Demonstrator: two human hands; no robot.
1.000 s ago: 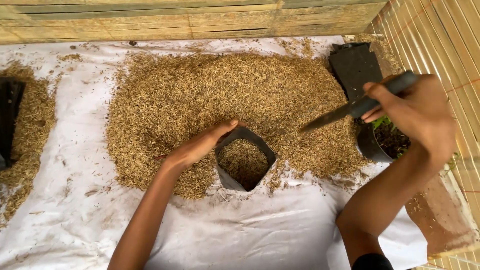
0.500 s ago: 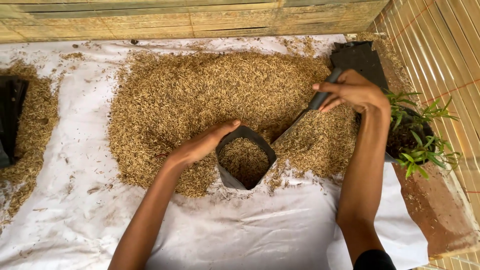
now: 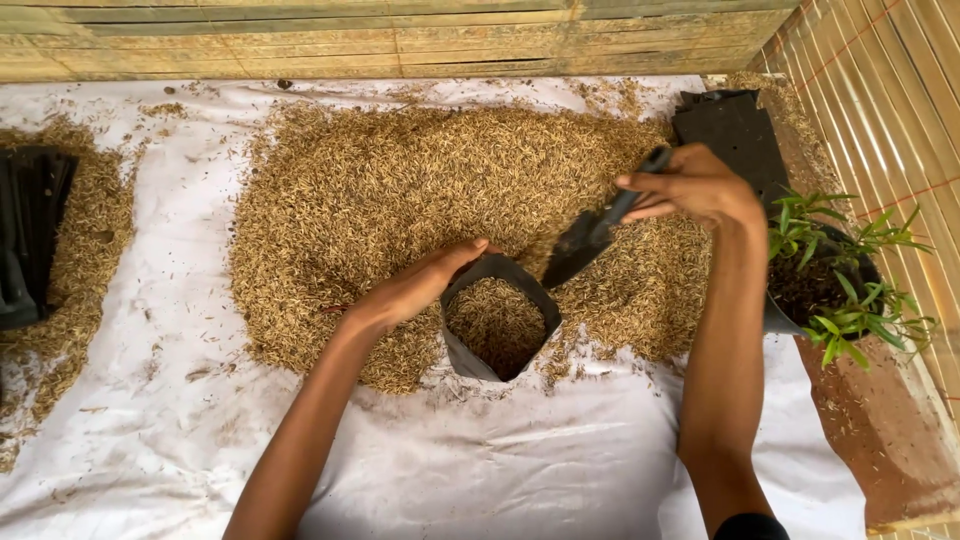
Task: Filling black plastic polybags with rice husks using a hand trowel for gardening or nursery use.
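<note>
My left hand (image 3: pixel 415 288) grips the left rim of a black grow bag (image 3: pixel 497 330), holding it open; the bag stands partly filled with rice husk. My right hand (image 3: pixel 697 187) holds a black trowel (image 3: pixel 592 233) by its handle, the blade tilted down toward the husk just right of the bag's mouth. Both sit at the front edge of a broad pile of rice husk (image 3: pixel 400 190) spread on a white sheet (image 3: pixel 500 460).
A potted green seedling (image 3: pixel 835 285) in a black bag stands at the right by a bamboo wall (image 3: pixel 890 120). Flat black bags (image 3: pixel 735 130) lie at the back right, more black bags (image 3: pixel 30 235) on a smaller husk heap at the left. Wooden planks (image 3: pixel 400 40) close the back.
My right hand has swung the trowel leftward from over the seedling pot to the husk beside the bag, uncovering the seedling. My left hand has kept its hold on the bag.
</note>
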